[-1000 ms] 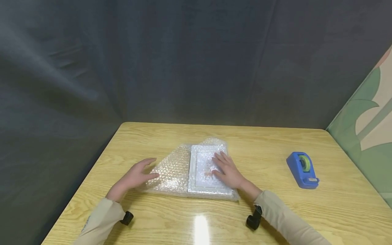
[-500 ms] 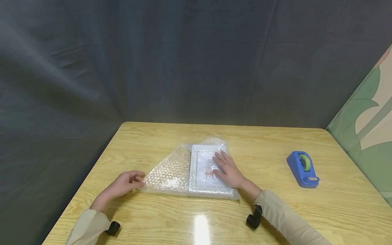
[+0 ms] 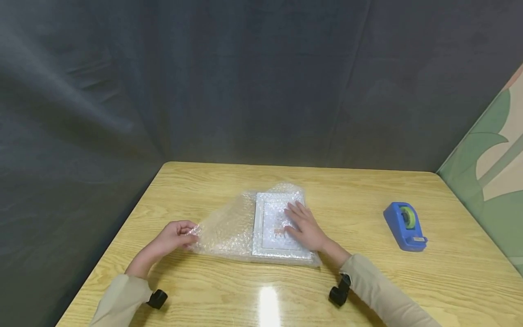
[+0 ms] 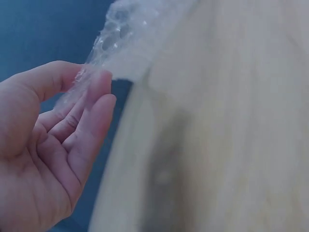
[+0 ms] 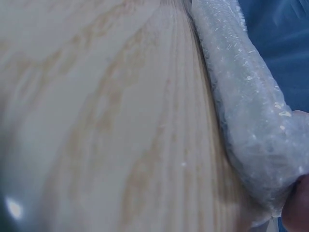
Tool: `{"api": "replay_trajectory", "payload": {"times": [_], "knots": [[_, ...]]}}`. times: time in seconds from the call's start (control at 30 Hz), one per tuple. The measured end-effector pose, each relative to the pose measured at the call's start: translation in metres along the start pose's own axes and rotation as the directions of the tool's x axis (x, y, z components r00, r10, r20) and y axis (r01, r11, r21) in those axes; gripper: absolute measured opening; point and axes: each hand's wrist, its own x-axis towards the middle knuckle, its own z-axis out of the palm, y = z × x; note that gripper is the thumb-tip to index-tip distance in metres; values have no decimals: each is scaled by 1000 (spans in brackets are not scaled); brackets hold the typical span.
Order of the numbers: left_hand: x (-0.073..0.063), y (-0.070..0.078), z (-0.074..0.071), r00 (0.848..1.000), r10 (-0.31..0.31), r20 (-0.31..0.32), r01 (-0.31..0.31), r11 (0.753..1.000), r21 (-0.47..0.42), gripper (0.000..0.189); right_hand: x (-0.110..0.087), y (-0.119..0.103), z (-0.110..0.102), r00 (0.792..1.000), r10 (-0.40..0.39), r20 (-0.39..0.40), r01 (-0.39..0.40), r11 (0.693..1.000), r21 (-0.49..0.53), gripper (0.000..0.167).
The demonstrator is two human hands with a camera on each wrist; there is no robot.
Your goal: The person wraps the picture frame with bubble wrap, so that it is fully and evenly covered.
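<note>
A white picture frame (image 3: 269, 247) lies flat on the table, covered by clear bubble wrap (image 3: 229, 227) that spreads out to its left. My left hand (image 3: 173, 238) pinches the left end of the wrap between thumb and fingers; the left wrist view shows the wrap's edge (image 4: 120, 38) caught there, lifted off the wood. My right hand (image 3: 306, 229) rests with fingers spread on the right part of the wrapped frame. Seen from the right wrist, the padded near side of the bundle (image 5: 246, 92) sits on the table, and only a bit of that hand shows at the right edge.
A blue tape dispenser (image 3: 404, 227) with a yellow-green roll stands on the wooden table (image 3: 347, 195) to the right. Dark cloth (image 3: 261, 81) hangs behind and to the left. A panel with a leaf pattern (image 3: 498, 181) borders the right side.
My left hand first drew back left to the wrap's end, then took hold of it and raised it slightly. The right hand stays on the wrapped frame.
</note>
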Motion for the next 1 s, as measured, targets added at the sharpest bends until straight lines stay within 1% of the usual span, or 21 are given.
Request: {"api": "replay_trajectory", "payload": {"times": [0.1,0.23,0.4,0.57,0.67,0.77,0.83,0.9,1.0], "knots": [[5,13,4,1000,19,-17,-19,1000,-14,36,-1,0,-1,1000,-1,-4,0,1000,-8,51],[14,31,15,997,77,-31,-77,997,-18,33,0,1,-1,1000,-7,-12,6,1000,-13,51],[27,52,36,988,152,-13,-153,988,-21,31,0,1,0,1000,-7,-7,7,1000,-7,52],[47,67,60,982,187,-12,-187,982,8,26,-1,2,1,1000,-6,-14,6,1000,-5,52],[60,73,77,979,202,-2,-202,979,9,25,-1,2,0,1000,-5,-18,5,1000,-6,52],[72,76,96,976,215,25,-215,977,6,24,-1,2,0,1000,-4,-16,4,1000,-3,51],[79,75,108,971,236,47,-237,972,14,22,-1,2,0,1000,-9,-18,9,1000,-3,49],[85,72,120,968,242,62,-244,969,29,20,-1,2,0,1000,-13,-20,13,1000,0,46],[93,68,135,965,254,71,-259,963,78,20,-1,1,1,1000,-16,-17,16,1000,3,43]]}}
